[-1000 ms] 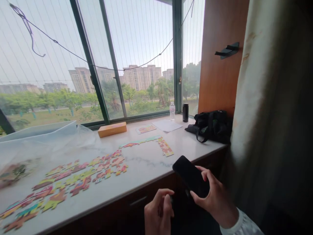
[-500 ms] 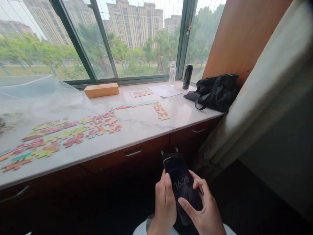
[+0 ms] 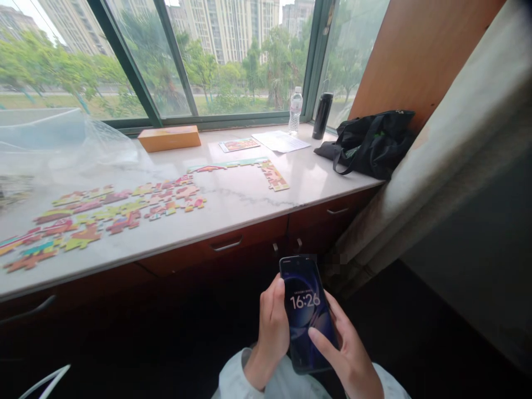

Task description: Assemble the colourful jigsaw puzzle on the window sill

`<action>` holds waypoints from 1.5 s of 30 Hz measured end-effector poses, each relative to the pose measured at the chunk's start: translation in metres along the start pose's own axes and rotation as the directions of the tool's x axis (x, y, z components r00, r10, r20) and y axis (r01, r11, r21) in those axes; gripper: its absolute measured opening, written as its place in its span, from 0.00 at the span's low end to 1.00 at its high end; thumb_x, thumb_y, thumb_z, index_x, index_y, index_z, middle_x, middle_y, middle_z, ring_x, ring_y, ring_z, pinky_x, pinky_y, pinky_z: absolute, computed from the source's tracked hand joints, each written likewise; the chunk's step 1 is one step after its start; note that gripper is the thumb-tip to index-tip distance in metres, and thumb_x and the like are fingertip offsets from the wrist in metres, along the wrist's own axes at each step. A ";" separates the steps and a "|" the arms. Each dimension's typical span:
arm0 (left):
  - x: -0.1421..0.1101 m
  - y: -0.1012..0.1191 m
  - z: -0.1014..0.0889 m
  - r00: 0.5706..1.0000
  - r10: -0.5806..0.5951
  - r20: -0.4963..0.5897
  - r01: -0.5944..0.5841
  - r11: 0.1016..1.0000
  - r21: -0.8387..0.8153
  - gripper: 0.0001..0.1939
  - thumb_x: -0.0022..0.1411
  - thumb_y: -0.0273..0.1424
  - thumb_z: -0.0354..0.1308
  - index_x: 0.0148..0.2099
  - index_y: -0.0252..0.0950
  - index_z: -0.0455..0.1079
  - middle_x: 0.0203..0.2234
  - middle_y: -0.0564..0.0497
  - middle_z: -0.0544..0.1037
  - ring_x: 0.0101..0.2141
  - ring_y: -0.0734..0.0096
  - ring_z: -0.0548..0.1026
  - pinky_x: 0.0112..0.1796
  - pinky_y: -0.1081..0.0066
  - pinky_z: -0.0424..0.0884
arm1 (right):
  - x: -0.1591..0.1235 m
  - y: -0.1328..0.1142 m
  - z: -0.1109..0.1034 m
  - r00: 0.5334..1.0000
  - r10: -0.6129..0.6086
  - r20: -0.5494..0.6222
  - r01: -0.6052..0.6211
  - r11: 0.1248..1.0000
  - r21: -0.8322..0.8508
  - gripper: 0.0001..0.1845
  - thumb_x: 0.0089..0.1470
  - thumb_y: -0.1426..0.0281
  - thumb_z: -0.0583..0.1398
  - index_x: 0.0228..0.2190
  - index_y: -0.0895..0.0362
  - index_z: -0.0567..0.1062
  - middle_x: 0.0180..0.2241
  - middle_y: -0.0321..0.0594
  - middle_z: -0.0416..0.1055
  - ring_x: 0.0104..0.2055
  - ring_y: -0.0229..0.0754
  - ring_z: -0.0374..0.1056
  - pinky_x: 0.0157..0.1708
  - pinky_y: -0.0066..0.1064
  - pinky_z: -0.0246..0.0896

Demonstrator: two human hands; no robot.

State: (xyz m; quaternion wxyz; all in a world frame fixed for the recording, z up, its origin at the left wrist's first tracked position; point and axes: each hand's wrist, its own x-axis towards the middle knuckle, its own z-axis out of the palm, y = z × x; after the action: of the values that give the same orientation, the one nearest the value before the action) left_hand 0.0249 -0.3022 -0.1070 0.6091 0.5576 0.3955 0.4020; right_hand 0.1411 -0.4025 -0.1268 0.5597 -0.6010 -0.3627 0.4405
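A dark smartphone (image 3: pixel 305 280) is held upright over my lap, its lit lock screen reading 16:26. My left hand (image 3: pixel 273 327) grips its left edge, thumb along the side. Around the right edge wrap the fingers of my right hand (image 3: pixel 347 349), whose thumb lies over the lower part of the screen. Beyond the phone, on the white counter (image 3: pixel 233 213), lie loose jigsaw pieces (image 3: pixel 124 210) in rows. To their right a partly joined puzzle border (image 3: pixel 274 174) forms a top edge and a right side.
At the counter's back are an orange box (image 3: pixel 169 138), a small picture card (image 3: pixel 239 144), a paper sheet (image 3: pixel 282 142), a water bottle (image 3: pixel 295 111) and a black flask (image 3: pixel 322 116). A black bag (image 3: pixel 372 144) sits right, by the curtain (image 3: pixel 428 133). Clear plastic (image 3: pixel 83 144) covers the left end.
The phone screen has brightened and its clock reads sharper. Both hands still hold the phone, now a little higher in view. The counter and its things also appear higher as the camera tips down.
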 end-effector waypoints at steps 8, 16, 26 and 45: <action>0.002 0.001 -0.002 0.999 0.021 0.026 -0.023 0.997 0.072 0.24 0.72 0.42 0.38 0.42 0.35 0.72 0.32 0.49 0.76 0.29 0.71 0.68 0.32 0.73 0.67 | -0.006 -0.009 0.003 0.999 -0.028 0.031 0.024 0.993 0.116 0.36 0.58 0.54 0.58 0.64 0.49 0.58 0.63 0.44 0.61 0.64 0.53 0.57 0.59 0.46 0.60; 0.002 -0.001 -0.002 0.998 0.030 0.056 -0.032 0.999 0.035 0.24 0.73 0.42 0.38 0.42 0.35 0.72 0.33 0.49 0.76 0.29 0.71 0.69 0.32 0.72 0.67 | -0.005 -0.003 0.001 0.999 -0.010 0.040 0.005 0.990 0.142 0.37 0.58 0.54 0.56 0.65 0.50 0.56 0.63 0.45 0.61 0.64 0.53 0.57 0.60 0.46 0.59; 0.002 0.000 -0.001 0.999 0.007 0.050 -0.009 0.999 0.033 0.24 0.72 0.42 0.37 0.40 0.35 0.71 0.33 0.49 0.76 0.30 0.70 0.69 0.33 0.72 0.66 | -0.001 -0.001 0.000 0.998 -0.031 0.060 0.020 0.985 0.174 0.35 0.59 0.56 0.57 0.64 0.50 0.58 0.63 0.44 0.61 0.65 0.53 0.56 0.62 0.47 0.56; 0.002 -0.007 -0.002 0.999 0.000 0.050 -0.001 1.000 0.027 0.25 0.72 0.44 0.38 0.43 0.35 0.72 0.35 0.47 0.77 0.31 0.69 0.69 0.32 0.71 0.68 | -0.002 -0.003 0.002 0.998 -0.012 0.059 0.000 0.983 0.185 0.36 0.58 0.56 0.57 0.64 0.51 0.58 0.62 0.46 0.62 0.65 0.54 0.56 0.61 0.47 0.58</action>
State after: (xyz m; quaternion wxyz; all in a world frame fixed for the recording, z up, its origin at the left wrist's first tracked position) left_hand 0.0242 -0.2996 -0.1137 0.6113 0.5757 0.3854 0.3826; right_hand 0.1388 -0.4033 -0.1238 0.6033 -0.5316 -0.3387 0.4886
